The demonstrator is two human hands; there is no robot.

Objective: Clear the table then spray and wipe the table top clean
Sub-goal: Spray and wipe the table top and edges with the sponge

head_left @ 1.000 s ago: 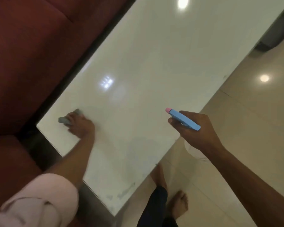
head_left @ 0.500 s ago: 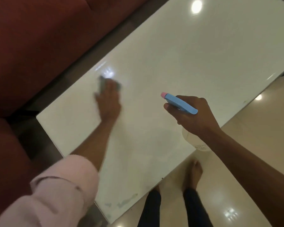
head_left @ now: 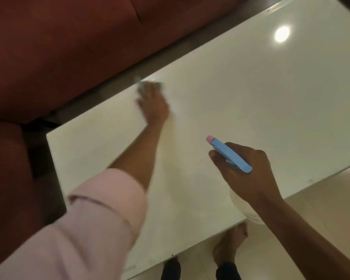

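A glossy white table top fills most of the view. My left hand presses a small grey-green cloth flat on the table near its far edge, by the sofa; both are motion-blurred. My right hand grips a spray bottle with a blue head and pink nozzle, held above the near part of the table. The nozzle points up and to the left. The bottle's pale body shows below my wrist.
A dark red sofa runs along the table's far side and wraps round its left end. Shiny beige floor tiles lie to the right. My bare feet stand at the table's near edge.
My left hand has swept the cloth from the table's near left corner up along the sofa-side edge. My right hand has kept hold of the spray bottle above the table.
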